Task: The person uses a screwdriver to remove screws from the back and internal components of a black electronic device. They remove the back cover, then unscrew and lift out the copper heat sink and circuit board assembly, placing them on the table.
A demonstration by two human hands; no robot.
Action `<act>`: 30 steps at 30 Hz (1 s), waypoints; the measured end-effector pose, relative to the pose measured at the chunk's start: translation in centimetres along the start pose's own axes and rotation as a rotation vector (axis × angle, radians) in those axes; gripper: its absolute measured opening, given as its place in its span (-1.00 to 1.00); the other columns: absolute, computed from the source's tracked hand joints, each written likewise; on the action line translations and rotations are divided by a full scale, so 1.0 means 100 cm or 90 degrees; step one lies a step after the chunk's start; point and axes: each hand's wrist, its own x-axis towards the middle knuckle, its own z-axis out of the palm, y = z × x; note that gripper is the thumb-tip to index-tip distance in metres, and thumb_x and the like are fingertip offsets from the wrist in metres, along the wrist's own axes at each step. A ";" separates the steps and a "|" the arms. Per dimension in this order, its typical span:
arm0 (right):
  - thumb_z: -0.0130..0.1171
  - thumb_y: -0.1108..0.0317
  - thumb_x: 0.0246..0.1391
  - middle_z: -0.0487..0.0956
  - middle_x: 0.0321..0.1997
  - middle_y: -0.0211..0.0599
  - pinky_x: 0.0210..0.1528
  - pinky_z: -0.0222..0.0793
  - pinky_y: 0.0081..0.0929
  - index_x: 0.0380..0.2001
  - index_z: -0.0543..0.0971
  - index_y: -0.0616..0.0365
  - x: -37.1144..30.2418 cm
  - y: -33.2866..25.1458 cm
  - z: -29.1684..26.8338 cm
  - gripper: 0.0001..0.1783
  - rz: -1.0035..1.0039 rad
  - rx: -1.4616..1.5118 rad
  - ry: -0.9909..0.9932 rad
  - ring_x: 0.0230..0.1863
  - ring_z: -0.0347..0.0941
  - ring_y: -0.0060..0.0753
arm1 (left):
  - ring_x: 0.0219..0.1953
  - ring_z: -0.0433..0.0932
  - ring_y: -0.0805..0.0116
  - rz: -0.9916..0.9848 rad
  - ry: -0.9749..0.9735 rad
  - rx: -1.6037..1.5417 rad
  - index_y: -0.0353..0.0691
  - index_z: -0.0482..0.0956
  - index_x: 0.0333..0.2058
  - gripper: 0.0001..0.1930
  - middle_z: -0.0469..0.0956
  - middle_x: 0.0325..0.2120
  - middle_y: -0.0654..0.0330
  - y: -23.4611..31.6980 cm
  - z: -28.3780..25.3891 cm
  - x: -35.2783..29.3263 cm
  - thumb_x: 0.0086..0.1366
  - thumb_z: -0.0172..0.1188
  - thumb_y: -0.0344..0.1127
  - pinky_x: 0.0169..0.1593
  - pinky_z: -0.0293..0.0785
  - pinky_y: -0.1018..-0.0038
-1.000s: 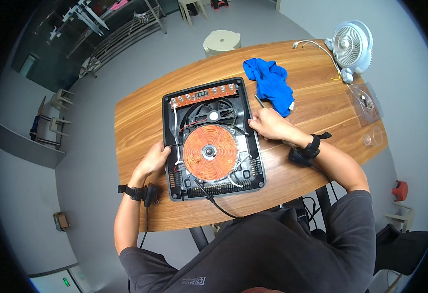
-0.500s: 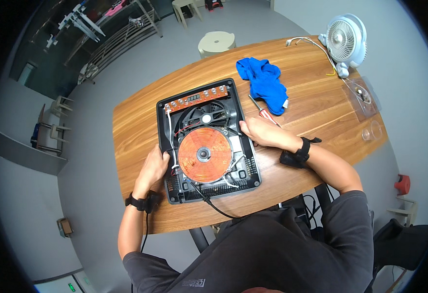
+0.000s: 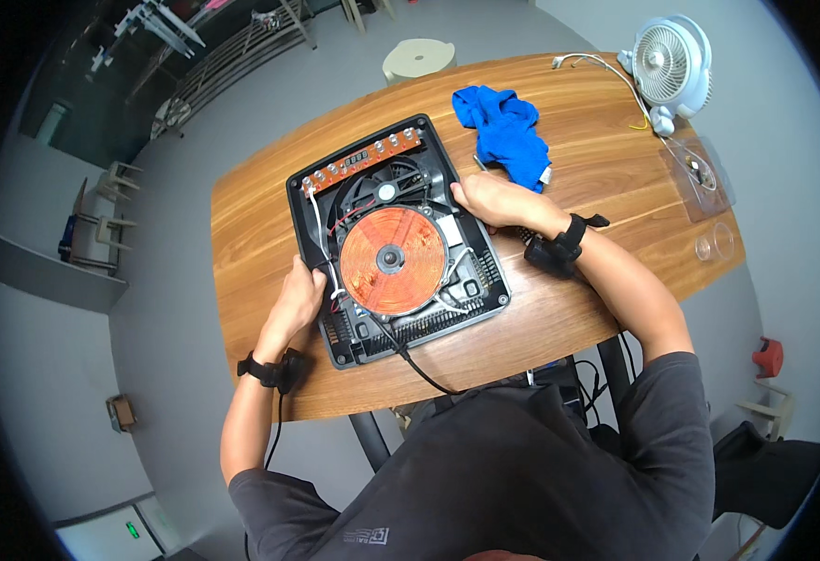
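An opened induction cooker (image 3: pixel 467 321) with a black plastic housing lies between my hands, its inside facing up. A round copper coil (image 3: pixel 368 266) sits in its middle, with a black cooling fan (image 3: pixel 410 178) beyond it and an orange circuit board (image 3: pixel 335 169) along the far edge. My left hand (image 3: pixel 296 297) grips the housing's left side, thumb over the rim and fingers hidden beneath. On the right side my right hand (image 3: pixel 503 201) holds the rim likewise. Most of a screwdriver (image 3: pixel 481 163) is hidden behind that hand; only part of its shaft shows.
A crumpled blue cloth (image 3: pixel 508 140) lies just beyond my right hand. At the table's far right are a white fan (image 3: pixel 662 64) with its cable, a clear plastic tray (image 3: pixel 695 178) holding small parts, and clear round cups (image 3: pixel 717 243). A black power cord (image 3: pixel 424 376) runs from the cooker toward me.
Both hands have shifted the cooker away from me and turned it slightly counterclockwise. My right hand now covers the screwdriver's red handle. The whole view has shifted a little too.
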 end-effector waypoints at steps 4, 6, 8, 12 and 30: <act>-0.30 0.13 0.52 0.58 -0.63 -0.01 -0.49 0.55 -0.18 -0.47 0.56 0.47 -0.002 -0.006 -0.005 -0.33 0.027 0.016 -0.035 -0.62 0.60 -0.08 | -0.09 0.59 -0.43 -0.031 0.007 -0.013 -0.71 0.20 0.17 -0.43 0.55 -0.23 -0.56 0.001 0.003 -0.002 0.39 -0.05 -0.25 -0.01 0.50 -0.01; -0.29 0.15 0.52 0.55 -0.68 -0.04 -0.47 0.54 -0.17 -0.54 0.54 0.45 0.000 -0.005 -0.003 -0.33 0.044 0.014 -0.029 -0.63 0.60 -0.10 | -0.10 0.60 -0.39 -0.064 0.001 -0.004 -0.75 0.10 0.25 -0.34 0.55 -0.25 -0.55 0.002 0.004 0.000 0.38 -0.06 -0.26 -0.02 0.52 0.01; -0.28 0.16 0.51 0.53 -0.72 -0.05 -0.46 0.53 -0.16 -0.58 0.52 0.43 0.002 0.002 0.000 -0.33 0.019 0.013 -0.014 -0.63 0.59 -0.09 | -0.12 0.61 -0.38 -0.071 0.006 -0.003 -0.77 0.11 0.24 -0.35 0.55 -0.26 -0.54 0.005 0.005 -0.002 0.38 -0.06 -0.26 -0.04 0.52 0.02; -0.28 0.16 0.51 0.51 -0.74 -0.03 -0.45 0.52 -0.12 -0.61 0.49 0.41 0.002 0.004 0.003 -0.32 -0.018 0.000 0.012 -0.63 0.59 -0.05 | -0.06 0.57 -0.42 -0.101 0.003 -0.021 -0.52 0.26 0.06 -0.60 0.57 -0.22 -0.46 0.015 0.002 -0.005 0.42 -0.10 -0.27 0.03 0.47 -0.03; -0.25 0.12 0.50 0.51 -0.68 0.12 -0.25 0.49 0.05 -0.58 0.51 0.38 0.005 0.016 0.012 -0.34 -0.054 -0.028 0.062 -0.51 0.59 0.16 | -0.23 0.58 -0.43 -0.055 0.020 0.020 -0.73 0.24 0.03 -0.49 0.54 -0.35 -0.51 0.019 -0.003 -0.009 0.41 -0.09 -0.23 -0.15 0.48 -0.06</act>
